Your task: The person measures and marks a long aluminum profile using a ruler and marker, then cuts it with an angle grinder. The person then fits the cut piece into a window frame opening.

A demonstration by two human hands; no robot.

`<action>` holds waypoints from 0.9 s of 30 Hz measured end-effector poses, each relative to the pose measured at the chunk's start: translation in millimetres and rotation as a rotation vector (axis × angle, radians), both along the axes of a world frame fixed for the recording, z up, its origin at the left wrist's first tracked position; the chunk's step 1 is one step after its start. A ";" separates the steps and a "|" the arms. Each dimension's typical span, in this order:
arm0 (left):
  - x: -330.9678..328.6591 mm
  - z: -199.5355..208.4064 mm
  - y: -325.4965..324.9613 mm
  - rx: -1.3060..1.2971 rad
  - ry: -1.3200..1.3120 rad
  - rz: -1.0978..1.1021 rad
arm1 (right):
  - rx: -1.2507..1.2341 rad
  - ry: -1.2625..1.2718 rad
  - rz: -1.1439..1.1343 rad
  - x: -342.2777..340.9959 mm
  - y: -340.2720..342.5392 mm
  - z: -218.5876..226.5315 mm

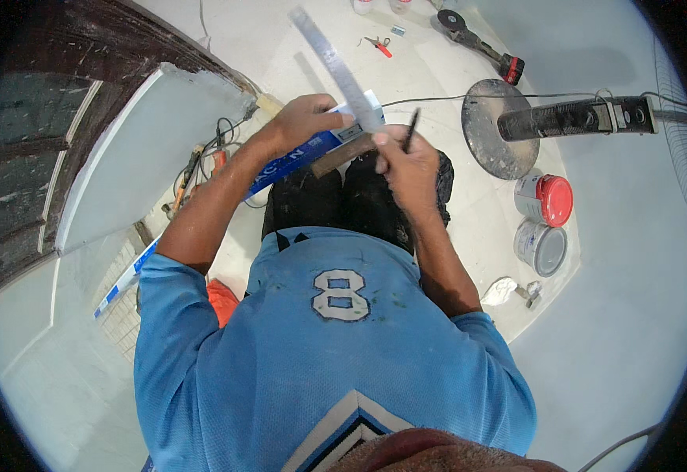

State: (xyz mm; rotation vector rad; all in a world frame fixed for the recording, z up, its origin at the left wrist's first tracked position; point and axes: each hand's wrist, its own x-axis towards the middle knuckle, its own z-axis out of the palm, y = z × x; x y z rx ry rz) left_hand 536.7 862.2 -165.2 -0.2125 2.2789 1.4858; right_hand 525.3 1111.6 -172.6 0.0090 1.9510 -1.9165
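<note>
Above my lap, my left hand (304, 126) is closed around a long blue-and-white strip (284, 169), which slants up to the right. Across the strip sits a try square. Its metal blade (332, 63) points to the far left, and its brown stock (339, 156) lies along the strip's near side. My right hand (408, 169) is closed, with a slim dark pen (413, 130) standing up between its fingers. Its thumb and fingertip are at the corner of the square. Whether they press on it I cannot tell.
Red-handled pliers (379, 47) and a grinder (481, 47) lie on the far floor. At right are a round-based black stand (501, 130), a red-lidded tub (554, 200) and a grey-lidded tub (544, 248). Tools with cables (194, 169) and another strip (127, 274) are at left.
</note>
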 end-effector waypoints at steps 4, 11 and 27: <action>-5.9 -20.4 -8.0 -0.028 0.149 -0.153 | 0.011 0.015 -0.129 -27.5 49.8 12.6; -4.3 -80.4 -20.0 0.201 0.025 -0.288 | -0.027 0.138 -0.082 -84.0 123.3 -35.5; 3.5 -120.3 47.5 -0.104 0.111 -0.210 | -0.700 -0.339 0.345 -129.5 152.0 -52.0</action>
